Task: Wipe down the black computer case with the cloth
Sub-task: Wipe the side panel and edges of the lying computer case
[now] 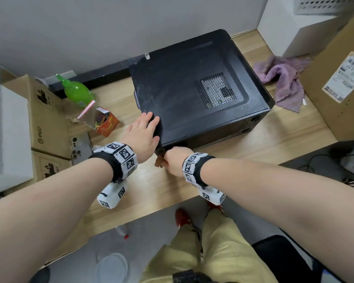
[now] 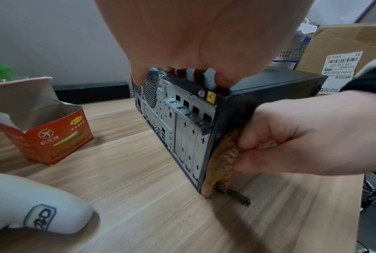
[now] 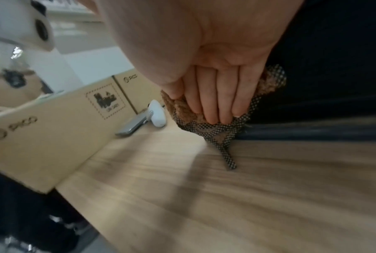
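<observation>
L hand [image 1: 143, 132] fingers [image 1: 149, 117] flat on case [image 1: 182, 88] | R hand [image 1: 175, 161] fingers [image 3: 211, 102] grip cloth [image 2: 224, 154] | box [image 1: 49, 121] "PICO"

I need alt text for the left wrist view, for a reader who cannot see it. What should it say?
The right hand holds a brown cloth against the lower side of a black computer case on a wooden table, while the left hand rests on the case's top rear edge. An open orange carton stands nearby.

Soft, even light, no real glare. Faint shadows are thrown on the desk [image 3: 269, 205] under the gripped cloth [image 3: 182, 109]; wrist views are smeared, edges bent.
</observation>
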